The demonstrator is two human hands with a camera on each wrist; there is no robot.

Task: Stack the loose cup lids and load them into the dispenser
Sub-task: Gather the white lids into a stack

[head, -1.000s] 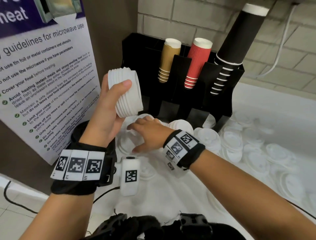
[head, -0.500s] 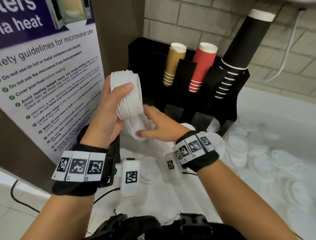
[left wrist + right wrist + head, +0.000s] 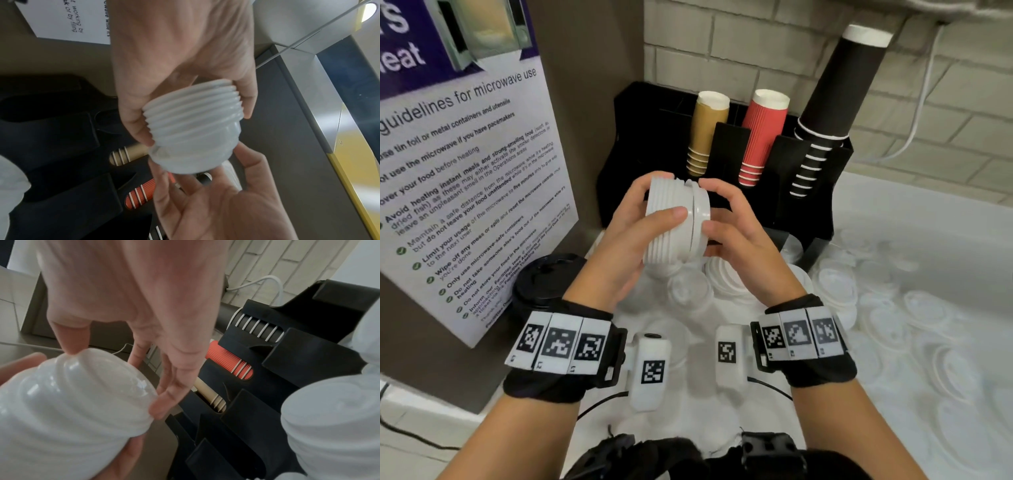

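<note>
Shared break-room drinks corner at a workplace.

To my left hangs a poster (image 3: 465, 164) of safety rules for microwave use. Ahead, against a pale brick wall (image 3: 774, 44), a black dispenser (image 3: 726, 154) holds sleeves of tan, red and black paper cups (image 3: 762, 137). Loose white lids (image 3: 887, 308) lie strewn over the white desk (image 3: 928, 219).

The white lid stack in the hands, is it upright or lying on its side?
On its side. The lid stack runs sideways between the left hand and right hand, rims vertical.
</note>
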